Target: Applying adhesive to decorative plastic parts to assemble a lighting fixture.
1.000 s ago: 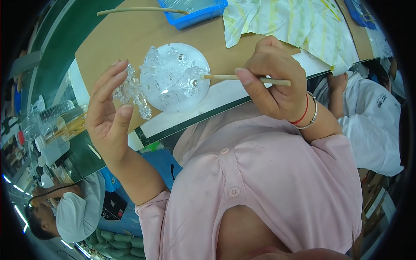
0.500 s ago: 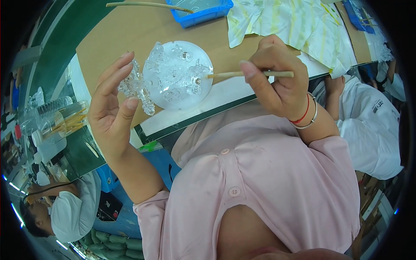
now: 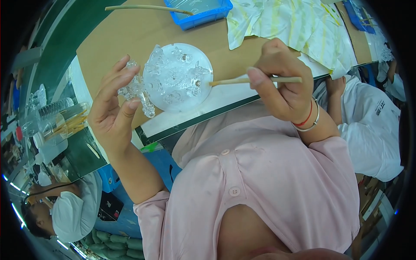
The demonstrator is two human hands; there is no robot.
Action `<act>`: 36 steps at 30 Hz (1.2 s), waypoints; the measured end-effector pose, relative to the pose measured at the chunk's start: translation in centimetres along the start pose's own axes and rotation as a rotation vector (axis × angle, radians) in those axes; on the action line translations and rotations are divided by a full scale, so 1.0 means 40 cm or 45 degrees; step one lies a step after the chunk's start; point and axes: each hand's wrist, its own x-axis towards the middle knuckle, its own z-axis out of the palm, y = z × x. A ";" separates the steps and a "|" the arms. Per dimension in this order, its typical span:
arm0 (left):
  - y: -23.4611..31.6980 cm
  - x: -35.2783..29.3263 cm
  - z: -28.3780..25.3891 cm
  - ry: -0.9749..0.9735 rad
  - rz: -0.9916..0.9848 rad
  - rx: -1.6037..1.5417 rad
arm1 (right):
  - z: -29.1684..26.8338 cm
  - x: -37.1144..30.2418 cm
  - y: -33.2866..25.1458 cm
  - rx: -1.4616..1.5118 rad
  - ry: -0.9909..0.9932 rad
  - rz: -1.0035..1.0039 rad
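Note:
My left hand (image 3: 113, 102) has its fingers curved round the edge of a clear, knobbly glass-like ornament (image 3: 146, 106), held by the left side of a round white disc (image 3: 172, 104). Several more clear sculpted pieces (image 3: 175, 73) with small metallic bits cluster over the disc; whether they are joined to the ornament cannot be told. My right hand (image 3: 284, 82) pinches a thin wooden stick (image 3: 232, 81) between thumb and fingers. The stick lies nearly level, its darker tip at the disc's right rim; contact with the rim cannot be made out.
A blue tray (image 3: 203, 21) stands at the back, with another wooden stick (image 3: 147, 8) reaching over its edge. Right of it lies a crumpled yellow-and-white cloth (image 3: 281, 26). Clear containers with sticks (image 3: 71, 123) stand at left. Co-workers in white (image 3: 71, 214) sit on both sides.
My right hand has drawn slightly right and down, taking the stick's tip from over the disc's pieces to its right rim. The left hand and ornament have shifted only a little.

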 end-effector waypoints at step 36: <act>-0.002 -0.096 0.075 0.612 -0.105 0.220 | -0.017 0.012 0.014 -0.058 -0.020 0.102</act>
